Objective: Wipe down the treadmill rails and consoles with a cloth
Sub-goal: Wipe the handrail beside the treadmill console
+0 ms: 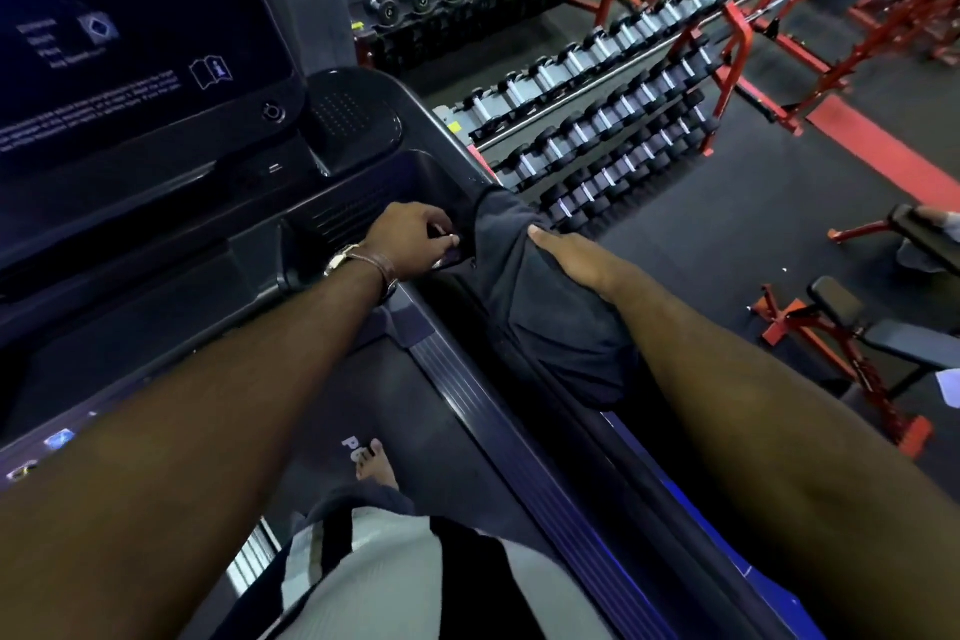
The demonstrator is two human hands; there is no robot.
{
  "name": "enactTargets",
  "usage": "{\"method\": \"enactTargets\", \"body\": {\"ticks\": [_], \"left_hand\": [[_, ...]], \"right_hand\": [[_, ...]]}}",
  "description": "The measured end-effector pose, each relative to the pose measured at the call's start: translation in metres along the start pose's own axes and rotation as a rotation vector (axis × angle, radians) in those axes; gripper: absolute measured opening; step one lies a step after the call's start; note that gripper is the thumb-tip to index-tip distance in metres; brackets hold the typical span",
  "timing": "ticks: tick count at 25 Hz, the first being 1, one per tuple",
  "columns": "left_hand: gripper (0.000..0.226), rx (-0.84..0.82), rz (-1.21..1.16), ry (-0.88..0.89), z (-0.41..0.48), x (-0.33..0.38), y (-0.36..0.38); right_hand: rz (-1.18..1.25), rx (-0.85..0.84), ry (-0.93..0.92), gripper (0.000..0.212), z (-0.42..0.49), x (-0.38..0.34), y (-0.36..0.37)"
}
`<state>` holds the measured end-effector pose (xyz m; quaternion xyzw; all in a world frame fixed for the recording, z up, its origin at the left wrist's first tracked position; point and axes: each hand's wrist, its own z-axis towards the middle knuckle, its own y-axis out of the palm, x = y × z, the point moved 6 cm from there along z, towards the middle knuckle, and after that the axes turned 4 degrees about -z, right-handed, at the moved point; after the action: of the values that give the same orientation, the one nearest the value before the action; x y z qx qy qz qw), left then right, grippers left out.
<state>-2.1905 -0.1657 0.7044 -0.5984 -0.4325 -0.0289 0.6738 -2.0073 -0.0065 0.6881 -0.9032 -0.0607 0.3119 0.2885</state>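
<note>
Gym floor, dumbbell racks (pixel 597 120) and red benches (pixel 831 327) off to your right. The dark cloth (pixel 545 322) is draped over the treadmill's right rail (pixel 639 473), just below the console (pixel 135 16) corner. Your right hand (pixel 569 263) is palm-down on top of the cloth, thumb along its upper fold; the fingers drop over the far side out of sight, so I can't tell how tight that grip is. Your left hand (pixel 410 237) reaches across, fingers curled, grip narrow, pinching the cloth's near edge. Watch (pixel 340 261) on the left wrist. You're standing on the belt (pixel 332 405), one bare foot (pixel 375 465) visible.
</note>
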Motion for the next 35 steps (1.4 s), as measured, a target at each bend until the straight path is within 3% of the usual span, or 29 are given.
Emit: {"method": "enactTargets", "body": {"ticks": [2,4,7,9,11,13,16,19,22,24,27,31,35], "left_hand": [[0.018,-0.025,-0.025,-0.026,0.003,-0.003,0.000],[0.017,-0.044,-0.035,-0.025,0.003,-0.004,0.001],[0.017,-0.034,-0.017,0.006,0.002,0.001,0.000],[0.019,-0.030,-0.017,0.014,0.002,0.002,-0.001],[0.021,-0.018,-0.015,0.002,-0.001,0.001,-0.002],[0.019,0.007,-0.037,-0.019,-0.003,0.001,-0.004],[0.017,0.025,-0.030,-0.044,-0.007,0.005,-0.005],[0.015,0.030,-0.004,-0.042,-0.007,0.008,-0.005],[0.015,0.054,0.027,-0.041,-0.009,0.010,-0.004],[0.018,0.072,0.040,-0.032,-0.010,0.013,-0.005],[0.020,0.084,0.053,-0.037,-0.009,0.013,-0.005],[0.023,0.089,0.071,-0.050,-0.010,0.010,-0.004],[0.025,0.091,0.076,-0.065,-0.012,0.011,-0.005]], "right_hand": [[-0.015,0.051,-0.027,0.073,0.004,0.007,-0.001],[-0.140,0.230,-0.197,0.061,0.004,0.001,-0.002],[-0.522,0.446,-0.379,0.060,-0.008,-0.033,0.023],[-0.824,0.507,-0.364,0.074,-0.013,-0.043,0.047],[-0.985,0.512,-0.453,0.075,-0.021,-0.034,0.057],[-0.927,0.439,-0.592,0.068,-0.027,-0.014,0.044],[-0.471,0.142,-0.593,0.068,-0.011,-0.016,0.013],[0.006,-0.104,-0.444,0.057,0.022,-0.026,0.003],[0.239,-0.100,-0.160,0.054,0.034,-0.002,0.001],[0.232,-0.117,-0.118,0.054,0.031,0.007,0.004],[0.099,-0.123,-0.243,0.050,0.026,-0.002,0.004],[-0.248,0.150,-0.430,0.067,0.036,-0.047,0.006],[-0.590,0.255,-0.498,0.080,0.025,-0.062,0.017]]}}
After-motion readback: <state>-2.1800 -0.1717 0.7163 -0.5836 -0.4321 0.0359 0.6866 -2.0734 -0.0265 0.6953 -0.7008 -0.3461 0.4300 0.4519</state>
